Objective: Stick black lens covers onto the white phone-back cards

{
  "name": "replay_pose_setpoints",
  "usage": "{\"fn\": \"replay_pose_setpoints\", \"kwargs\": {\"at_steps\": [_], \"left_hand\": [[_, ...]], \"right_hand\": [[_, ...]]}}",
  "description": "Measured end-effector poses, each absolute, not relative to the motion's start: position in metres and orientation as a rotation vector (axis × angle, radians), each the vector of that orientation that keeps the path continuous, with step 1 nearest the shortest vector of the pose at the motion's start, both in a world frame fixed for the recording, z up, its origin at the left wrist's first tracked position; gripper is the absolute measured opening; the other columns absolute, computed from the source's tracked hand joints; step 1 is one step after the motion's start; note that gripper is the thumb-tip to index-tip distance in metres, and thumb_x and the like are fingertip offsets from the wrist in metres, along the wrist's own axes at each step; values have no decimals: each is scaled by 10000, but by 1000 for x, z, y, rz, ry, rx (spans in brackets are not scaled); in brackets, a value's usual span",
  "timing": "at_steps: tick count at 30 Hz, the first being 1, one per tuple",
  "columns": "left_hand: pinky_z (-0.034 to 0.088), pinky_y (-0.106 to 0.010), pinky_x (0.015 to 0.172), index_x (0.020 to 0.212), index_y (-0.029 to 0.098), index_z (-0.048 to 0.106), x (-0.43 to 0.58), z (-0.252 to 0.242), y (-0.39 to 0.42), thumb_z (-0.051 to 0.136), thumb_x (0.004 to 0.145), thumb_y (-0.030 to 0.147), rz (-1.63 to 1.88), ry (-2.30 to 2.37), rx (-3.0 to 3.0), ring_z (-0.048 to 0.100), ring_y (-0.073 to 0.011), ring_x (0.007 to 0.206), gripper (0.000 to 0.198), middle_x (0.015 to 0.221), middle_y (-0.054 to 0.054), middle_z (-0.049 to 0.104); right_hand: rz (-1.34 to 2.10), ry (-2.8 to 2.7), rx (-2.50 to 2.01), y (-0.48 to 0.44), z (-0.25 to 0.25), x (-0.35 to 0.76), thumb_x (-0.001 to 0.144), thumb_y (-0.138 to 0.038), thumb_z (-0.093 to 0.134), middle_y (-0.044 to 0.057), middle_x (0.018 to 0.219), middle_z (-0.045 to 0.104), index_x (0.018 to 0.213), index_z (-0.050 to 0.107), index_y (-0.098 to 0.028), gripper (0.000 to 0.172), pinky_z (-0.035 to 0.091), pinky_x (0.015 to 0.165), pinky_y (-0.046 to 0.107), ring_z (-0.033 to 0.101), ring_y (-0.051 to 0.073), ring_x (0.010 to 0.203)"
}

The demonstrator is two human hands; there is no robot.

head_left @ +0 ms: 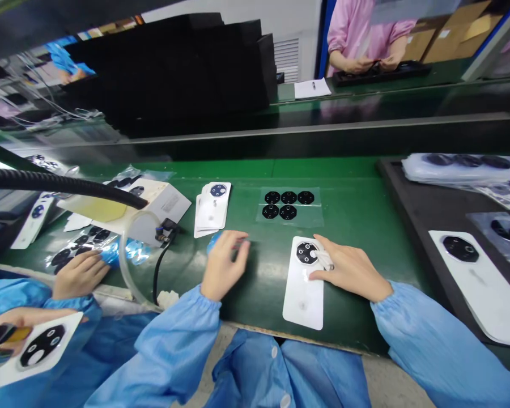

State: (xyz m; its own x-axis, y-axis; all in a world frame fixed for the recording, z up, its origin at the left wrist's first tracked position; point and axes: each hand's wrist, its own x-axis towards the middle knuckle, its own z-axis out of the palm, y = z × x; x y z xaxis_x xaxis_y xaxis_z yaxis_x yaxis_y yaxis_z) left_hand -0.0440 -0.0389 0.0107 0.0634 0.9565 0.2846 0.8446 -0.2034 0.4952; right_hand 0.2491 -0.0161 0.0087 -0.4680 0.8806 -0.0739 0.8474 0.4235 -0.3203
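A white phone back cover (302, 294) with a black round camera plate lies flat on the green bench before me. My right hand (348, 269) grips its upper right edge, thumb on the face. A small white wrapped piece (324, 259) shows between thumb and forefinger, against the camera plate; whether it covers a finger I cannot tell. To the left, my left hand (226, 265) hovers with thumb and fingers apart, slightly blurred, holding nothing visible. A bit of blue film (213, 242) shows behind it. Beyond lies a small stack of white phone covers (212, 208).
A clear sheet (314, 216) carries several black camera plates. On the right, a black tray (412, 226) holds another cover (478, 283) and bagged plates. At left stand a white box (170, 201), a hose (63, 184) and a co-worker's hand (80, 275). Another person works across the bench.
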Motion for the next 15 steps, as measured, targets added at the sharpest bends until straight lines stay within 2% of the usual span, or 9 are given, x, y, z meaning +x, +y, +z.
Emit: {"fn": "replay_pose_setpoints", "kwargs": {"at_steps": [2,4,6,9,12,15], "left_hand": [[459,-386,987,1223,189,524,-12,7,-39,560,908,355,727,1590,2203,569,-233,1138,358,1211,-105,612],[367,-476,1087,1377,182,412,14,1,-35,672,820,451,645,1397,2229,466,-294,1295,671,1395,-149,512],[259,-554,1137,1454,184,314,30,-3,-28,713,772,499,600,1260,2219,372,-330,1374,851,1484,-176,416],[228,-583,1140,1460,205,308,36,-4,-19,750,746,466,593,1119,2139,374,-328,1362,879,1462,-171,432],[274,-577,1125,1422,197,375,34,-3,-16,826,663,373,654,1046,1980,387,-332,1322,900,1371,-161,464],[387,-534,1075,1432,231,351,35,-7,-20,833,640,259,760,1005,1742,395,-328,1325,928,1391,-152,379]], "right_hand": [[508,-2552,-1557,-16,12,248,782,-576,639,70,1259,649,1386,427,-215,735,527,731,397,679,308,990],[535,-2540,-1548,-17,14,248,779,-576,644,48,1195,678,1338,452,-243,679,510,704,371,685,291,958],[569,-2519,-1540,-17,15,248,772,-583,649,37,1116,701,1303,466,-251,653,492,683,353,687,281,934],[637,-2468,-1533,-19,15,248,739,-577,684,33,1027,711,1260,480,-245,651,472,663,347,685,286,908],[730,-2383,-1514,-18,14,250,694,-556,730,8,970,702,1201,485,-256,637,466,655,341,680,274,872],[823,-2245,-1472,-13,15,254,736,-539,694,-30,892,676,1212,442,-282,596,485,634,316,667,213,779]]}}
